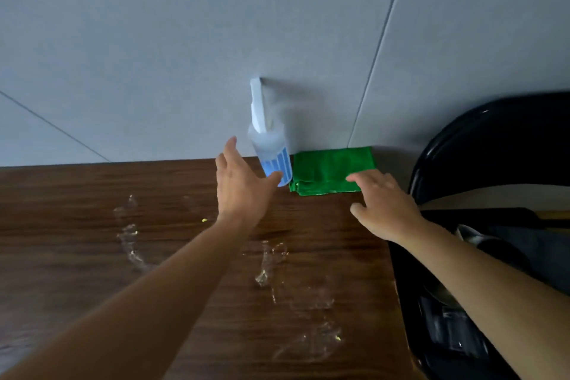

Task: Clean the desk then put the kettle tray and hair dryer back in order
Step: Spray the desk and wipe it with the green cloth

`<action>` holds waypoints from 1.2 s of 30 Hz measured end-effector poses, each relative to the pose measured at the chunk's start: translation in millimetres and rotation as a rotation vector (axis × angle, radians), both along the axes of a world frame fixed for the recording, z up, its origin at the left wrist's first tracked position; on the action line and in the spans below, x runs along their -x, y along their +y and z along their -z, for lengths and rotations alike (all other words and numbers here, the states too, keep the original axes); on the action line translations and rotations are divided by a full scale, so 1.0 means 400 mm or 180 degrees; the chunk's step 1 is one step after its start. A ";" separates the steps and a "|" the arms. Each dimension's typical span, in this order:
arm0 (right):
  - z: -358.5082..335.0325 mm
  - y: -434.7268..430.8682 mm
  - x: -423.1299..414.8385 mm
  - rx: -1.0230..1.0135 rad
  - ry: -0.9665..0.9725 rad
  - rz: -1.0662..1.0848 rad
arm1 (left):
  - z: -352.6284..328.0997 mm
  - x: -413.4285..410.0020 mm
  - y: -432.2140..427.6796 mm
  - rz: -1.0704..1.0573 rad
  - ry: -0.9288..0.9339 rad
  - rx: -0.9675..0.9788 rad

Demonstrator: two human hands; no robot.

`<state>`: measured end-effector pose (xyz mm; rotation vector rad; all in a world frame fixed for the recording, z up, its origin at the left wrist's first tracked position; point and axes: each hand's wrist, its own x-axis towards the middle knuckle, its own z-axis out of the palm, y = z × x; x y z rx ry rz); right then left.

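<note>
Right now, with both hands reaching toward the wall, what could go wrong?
The spray bottle stands tilted against the wall; the open left hand at its base could knock it over. The right hand dragging the green cloth may nudge the bottle too. A forearm could smear the wet streaks.

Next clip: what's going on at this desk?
A person is cleaning a dark wooden desk streaked with wet puddles. The left hand is open beside a clear plastic spray bottle with a blue label standing against the wall, thumb just at its base, no grip closed on it. The right hand lies open, fingertips on a folded green cloth. Nothing is lifted, and the puddles are not yet wiped.
</note>
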<state>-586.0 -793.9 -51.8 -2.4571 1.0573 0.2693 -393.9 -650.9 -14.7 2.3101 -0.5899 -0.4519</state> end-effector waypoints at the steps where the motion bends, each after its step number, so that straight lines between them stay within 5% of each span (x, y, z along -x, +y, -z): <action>1: 0.013 -0.004 -0.034 0.0112 0.0030 -0.0049 | 0.005 -0.029 -0.011 -0.0012 0.0015 0.0156; 10: 0.162 -0.004 -0.183 0.0197 0.0794 -0.0256 | 0.054 -0.117 -0.073 0.0773 0.0155 0.0768; 29: 0.181 0.034 -0.126 0.0336 0.0804 -0.0374 | -0.064 -0.118 0.095 0.1097 0.0228 0.1193; 36: 0.163 0.101 -0.071 0.0116 0.0854 -0.0254 | -0.145 -0.043 0.204 0.1713 0.1143 0.1416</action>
